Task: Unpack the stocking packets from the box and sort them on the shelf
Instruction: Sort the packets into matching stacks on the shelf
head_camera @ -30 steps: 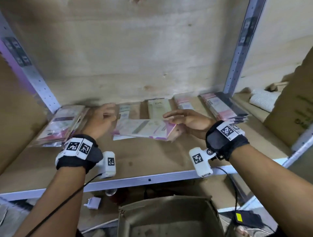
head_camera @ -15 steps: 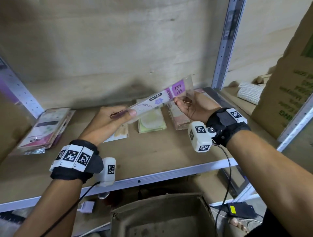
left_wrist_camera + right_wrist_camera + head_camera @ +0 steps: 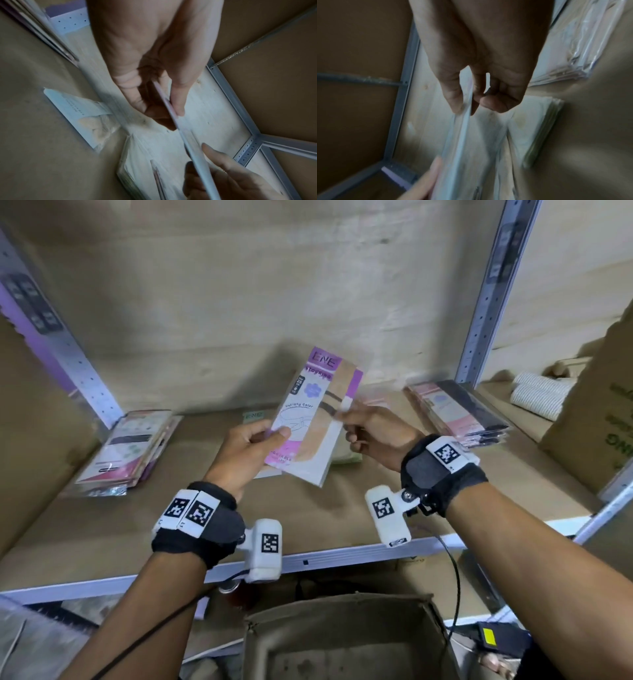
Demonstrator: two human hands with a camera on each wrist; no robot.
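Both hands hold up a thin stack of purple and white stocking packets point(image 3: 317, 419) above the middle of the shelf point(image 3: 342, 556), faces toward me. My left hand point(image 3: 255, 445) pinches their left edge, thumb on the front. At the right edge my right hand point(image 3: 368, 428) pinches them too. The left wrist view shows the packets point(image 3: 171, 113) edge-on between thumb and fingers. The right wrist view shows the same packets point(image 3: 467, 108) pinched. A green packet pile point(image 3: 346, 455) lies on the shelf behind them. The open cardboard box point(image 3: 342, 642) sits below the shelf.
A pink packet pile point(image 3: 126, 450) lies at the shelf's left end, a pink and black pile point(image 3: 455, 412) at the right by the upright post point(image 3: 493, 285). A large carton point(image 3: 596, 419) and rolled white cloths point(image 3: 537, 395) stand further right.
The packets have been lifted off the shelf and turned from flat to nearly upright, facing me. Both hands came toward me with them.
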